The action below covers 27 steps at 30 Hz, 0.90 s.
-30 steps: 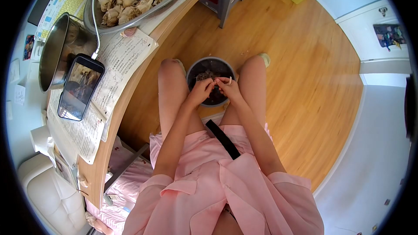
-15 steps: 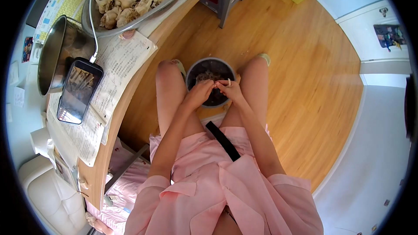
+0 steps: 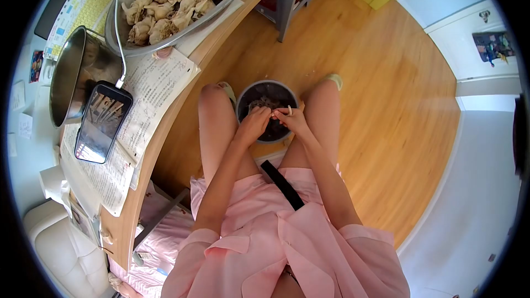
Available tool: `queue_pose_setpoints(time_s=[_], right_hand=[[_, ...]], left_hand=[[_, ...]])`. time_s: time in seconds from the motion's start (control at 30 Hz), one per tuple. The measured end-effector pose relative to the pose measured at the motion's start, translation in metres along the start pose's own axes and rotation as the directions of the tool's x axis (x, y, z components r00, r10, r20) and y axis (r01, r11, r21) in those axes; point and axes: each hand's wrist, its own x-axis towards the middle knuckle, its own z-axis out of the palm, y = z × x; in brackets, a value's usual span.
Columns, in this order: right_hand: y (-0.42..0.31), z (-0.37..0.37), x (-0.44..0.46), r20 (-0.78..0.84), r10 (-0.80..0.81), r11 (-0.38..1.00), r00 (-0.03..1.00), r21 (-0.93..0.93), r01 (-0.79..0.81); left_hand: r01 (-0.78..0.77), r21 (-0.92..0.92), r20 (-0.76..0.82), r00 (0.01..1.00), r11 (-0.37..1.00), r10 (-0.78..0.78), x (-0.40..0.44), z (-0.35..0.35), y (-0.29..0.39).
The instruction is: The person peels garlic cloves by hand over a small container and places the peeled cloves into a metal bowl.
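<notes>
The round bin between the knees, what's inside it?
Brownish, papery-looking scraps lie in the bin. The left hand and right hand cover part of its opening, so whatever lies beneath them is hidden.

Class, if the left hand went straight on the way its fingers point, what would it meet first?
Most likely the right hand, whose fingertips meet or nearly meet those of the left hand over the grey bin, though depth and anything pinched between them are unclear.

Left hand point(image 3: 254, 124) and right hand point(image 3: 295, 120) right together here, fingers curled, tips meeting in a close pinch! Both forearms point(image 3: 222, 183) slant back from that grip, wider apart behind it.
</notes>
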Motion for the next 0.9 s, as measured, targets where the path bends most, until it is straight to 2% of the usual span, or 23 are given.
queue_pose_setpoints(time_s=[0.13, 0.23, 0.43, 0.53, 0.6, 0.73, 0.8, 0.9], right_hand=[[-0.004, 0.002, -0.001, -0.001, 0.019, 0.999, 1.000, -0.048, -0.019], [-0.001, 0.003, -0.003, -0.009, -0.033, 0.999, 0.999, 0.012, 0.033], [-0.005, 0.001, -0.002, 0.074, 0.027, 1.000, 0.997, 0.011, -0.028], [-0.007, 0.003, -0.003, 0.061, 0.049, 0.999, 0.997, -0.008, -0.048], [-0.007, 0.004, -0.004, 0.042, 0.067, 0.997, 0.997, 0.046, -0.069], [-0.009, 0.002, -0.007, 0.006, 0.126, 0.988, 0.992, 0.093, -0.126], [-0.008, 0.003, -0.006, 0.030, 0.094, 0.992, 0.995, 0.087, -0.097], [-0.008, 0.000, -0.004, 0.069, 0.055, 0.997, 0.996, 0.056, -0.059]], left_hand=[[0.048, 0.041, -0.003, 0.999, 0.998, -0.048, 0.002, 0.002, -0.004], [0.040, 0.082, -0.011, 0.999, 0.996, -0.039, 0.004, -0.001, -0.004], [0.050, 0.099, -0.046, 0.998, 0.994, -0.046, 0.003, 0.003, -0.008], [0.058, 0.131, -0.078, 0.996, 0.990, -0.048, 0.002, 0.006, -0.010], [0.055, 0.164, -0.100, 0.994, 0.985, -0.039, 0.003, 0.006, -0.009], [0.005, 0.128, -0.039, 0.999, 0.992, 0.000, 0.003, 0.000, -0.002], [-0.016, 0.137, -0.008, 1.000, 0.990, 0.018, 0.001, 0.000, 0.000], [-0.038, 0.092, -0.063, 0.997, 0.995, 0.044, 0.000, 0.002, 0.001]])
